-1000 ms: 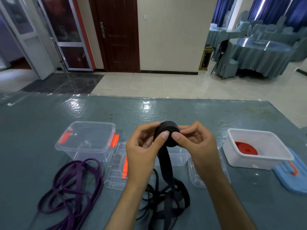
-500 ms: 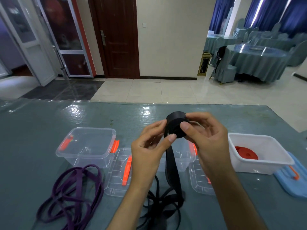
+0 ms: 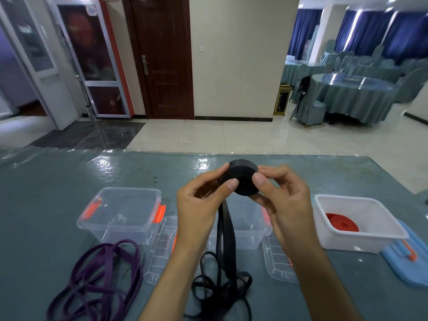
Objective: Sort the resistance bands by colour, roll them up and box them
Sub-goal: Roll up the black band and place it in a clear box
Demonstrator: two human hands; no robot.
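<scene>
Our left hand [image 3: 199, 205] and right hand [image 3: 281, 200] pinch the black band roll [image 3: 242, 179] shut between thumbs and fingers, above the table [image 3: 46, 193]. Loose tail [image 3: 225, 230] hangs to the tangle. We'd keep tension, edges aligned. Purple bands [image 3: 99, 274] wait left.

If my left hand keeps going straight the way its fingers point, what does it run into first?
Nothing new: the left hand points up and right, straight into the black roll it already pinches. Beyond that, probably the right hand, though depth is uncertain.
</scene>
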